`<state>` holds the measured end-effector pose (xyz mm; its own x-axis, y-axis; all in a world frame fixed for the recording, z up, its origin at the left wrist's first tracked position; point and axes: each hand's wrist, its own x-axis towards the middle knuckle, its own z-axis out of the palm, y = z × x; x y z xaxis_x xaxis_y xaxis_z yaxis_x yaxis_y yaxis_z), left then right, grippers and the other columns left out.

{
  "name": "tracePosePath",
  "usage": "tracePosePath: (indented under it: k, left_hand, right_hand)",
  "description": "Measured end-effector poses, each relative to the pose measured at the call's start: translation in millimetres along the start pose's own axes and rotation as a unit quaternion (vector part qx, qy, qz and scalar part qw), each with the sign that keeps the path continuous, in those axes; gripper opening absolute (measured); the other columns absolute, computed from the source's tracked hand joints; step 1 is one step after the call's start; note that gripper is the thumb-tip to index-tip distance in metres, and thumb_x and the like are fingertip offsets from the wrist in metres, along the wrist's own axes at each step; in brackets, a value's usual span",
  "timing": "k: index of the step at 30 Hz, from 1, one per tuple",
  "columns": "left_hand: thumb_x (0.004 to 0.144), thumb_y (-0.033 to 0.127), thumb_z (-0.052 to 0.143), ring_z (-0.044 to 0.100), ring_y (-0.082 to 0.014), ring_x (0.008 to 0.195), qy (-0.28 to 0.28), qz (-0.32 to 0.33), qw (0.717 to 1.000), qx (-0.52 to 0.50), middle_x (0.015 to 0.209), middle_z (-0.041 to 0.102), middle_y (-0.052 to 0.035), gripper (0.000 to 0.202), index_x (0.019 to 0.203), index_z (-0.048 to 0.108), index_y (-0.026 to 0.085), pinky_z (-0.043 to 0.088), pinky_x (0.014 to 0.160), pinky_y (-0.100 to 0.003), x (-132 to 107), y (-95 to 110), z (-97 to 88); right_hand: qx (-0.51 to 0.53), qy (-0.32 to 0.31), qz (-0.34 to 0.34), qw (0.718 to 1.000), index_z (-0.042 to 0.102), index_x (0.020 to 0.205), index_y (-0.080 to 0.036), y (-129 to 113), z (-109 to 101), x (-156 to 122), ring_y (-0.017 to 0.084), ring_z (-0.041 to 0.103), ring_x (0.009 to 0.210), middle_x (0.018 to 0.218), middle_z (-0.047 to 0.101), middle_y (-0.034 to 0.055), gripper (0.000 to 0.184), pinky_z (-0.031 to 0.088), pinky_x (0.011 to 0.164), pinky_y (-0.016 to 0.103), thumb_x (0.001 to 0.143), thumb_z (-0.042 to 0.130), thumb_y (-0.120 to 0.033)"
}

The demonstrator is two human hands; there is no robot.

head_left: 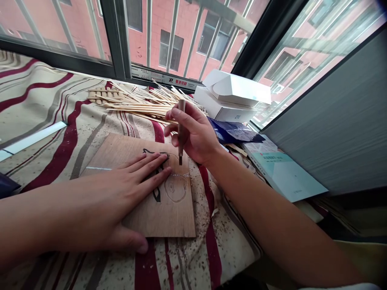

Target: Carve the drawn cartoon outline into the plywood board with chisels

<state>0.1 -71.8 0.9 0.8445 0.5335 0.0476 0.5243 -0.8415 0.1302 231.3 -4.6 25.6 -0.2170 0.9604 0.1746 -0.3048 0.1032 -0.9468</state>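
Observation:
A thin wooden board [160, 221] lies on the striped cloth, bearing black drawn outlines and a carved round figure [175, 188] near its right edge. My left hand [130, 189] rests flat on the board with fingers stretched out, covering part of the black outline; its thumb reaches past the near edge. In my right hand [198, 131] a wood carving chisel [181, 133] with a wooden handle is held upright between thumb and fingers. Its short metal tip points down just above the board's upper right part; whether it touches the wood I cannot tell.
Thin wooden sticks [142, 100] lie piled by the window. White boxes [232, 96], a dark blue packet [236, 131] and a pale green book [287, 171] sit to the right. A white strip [33, 139] lies at left. Wood chips [205, 249] dot the cloth.

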Motion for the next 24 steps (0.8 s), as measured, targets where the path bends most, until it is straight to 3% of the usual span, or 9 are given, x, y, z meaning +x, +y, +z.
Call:
tracePosePath:
  k: [4, 6, 10, 12, 15, 18, 24]
  left_hand:
    - [0.083, 0.072, 0.08, 0.019, -0.0294, 0.167, 0.014, 0.004, 1.0, -0.002, 0.181, 0.007, -0.0072, 0.126, 0.175, 0.006, 0.029, 0.022, 0.134, -0.036, -3, 4, 1.6]
    - [0.083, 0.073, 0.08, 0.02, -0.0303, 0.167, 0.014, 0.002, 1.0, -0.006, 0.181, 0.007, -0.0078, 0.126, 0.175, 0.005, 0.029, 0.023, 0.133, -0.037, -2, 1, 1.8]
    - [0.088, 0.076, 0.072, 0.015, -0.0354, 0.167, -0.02, 0.027, 0.999, -0.032, 0.181, 0.002, -0.0081, 0.122, 0.174, -0.002, 0.031, 0.024, 0.134, -0.045, 2, -8, 0.5]
    - [0.088, 0.078, 0.07, 0.016, -0.0402, 0.166, -0.041, 0.039, 0.998, -0.04, 0.181, 0.001, -0.0087, 0.123, 0.174, -0.003, 0.031, 0.028, 0.133, -0.049, 4, -10, 0.7]
    - [0.084, 0.079, 0.072, 0.02, -0.0426, 0.165, -0.023, 0.019, 0.999, -0.026, 0.182, 0.007, -0.0089, 0.126, 0.175, 0.0, 0.03, 0.029, 0.132, -0.051, 3, -8, 4.5]
    - [0.083, 0.081, 0.07, 0.018, -0.0406, 0.166, -0.01, 0.005, 1.0, -0.011, 0.182, 0.006, -0.01, 0.128, 0.175, -0.002, 0.029, 0.024, 0.134, -0.05, 4, -6, 11.9]
    - [0.079, 0.085, 0.068, 0.011, -0.0422, 0.167, -0.039, 0.044, 0.998, -0.032, 0.182, 0.0, -0.0148, 0.134, 0.176, 0.0, 0.022, 0.017, 0.135, -0.052, 11, -18, 21.6]
  right_hand:
    - [-0.038, -0.004, -0.004, 0.999, 0.054, 0.099, -0.026, 3, 0, 0, 0.006, 0.043, 0.048, 0.081, 0.065, -0.0041, 0.014, 0.023, 0.037, 0.023, 0.098, 0.067, -0.025]
    - [-0.035, 0.0, -0.006, 0.999, 0.055, 0.098, -0.026, 5, 1, 0, 0.006, 0.033, 0.044, 0.069, 0.056, -0.0071, 0.012, 0.019, 0.038, 0.022, 0.101, 0.066, -0.029]
    - [-0.015, 0.019, -0.005, 1.0, 0.052, 0.091, -0.026, 4, 2, 2, 0.006, 0.019, 0.043, 0.057, 0.031, -0.0123, 0.03, 0.017, 0.038, 0.022, 0.102, 0.068, -0.049]
    - [-0.009, 0.028, 0.001, 1.0, 0.05, 0.087, -0.026, 3, 1, 3, 0.007, 0.017, 0.043, 0.056, 0.025, -0.0128, 0.038, 0.017, 0.038, 0.022, 0.101, 0.066, -0.058]
    - [-0.005, 0.025, 0.003, 1.0, 0.047, 0.083, -0.026, 1, 0, 3, 0.008, 0.017, 0.043, 0.055, 0.023, -0.0128, 0.044, 0.017, 0.037, 0.023, 0.101, 0.063, -0.064]
    - [-0.012, 0.011, 0.007, 1.0, 0.041, 0.079, -0.027, 1, 3, 2, 0.007, 0.015, 0.043, 0.054, 0.024, -0.0126, 0.048, 0.016, 0.037, 0.023, 0.101, 0.063, -0.065]
    - [-0.029, 0.025, 0.039, 0.999, 0.033, 0.076, -0.027, 6, 14, 8, 0.006, 0.013, 0.044, 0.053, 0.026, -0.0128, 0.053, 0.011, 0.038, 0.023, 0.101, 0.064, -0.062]
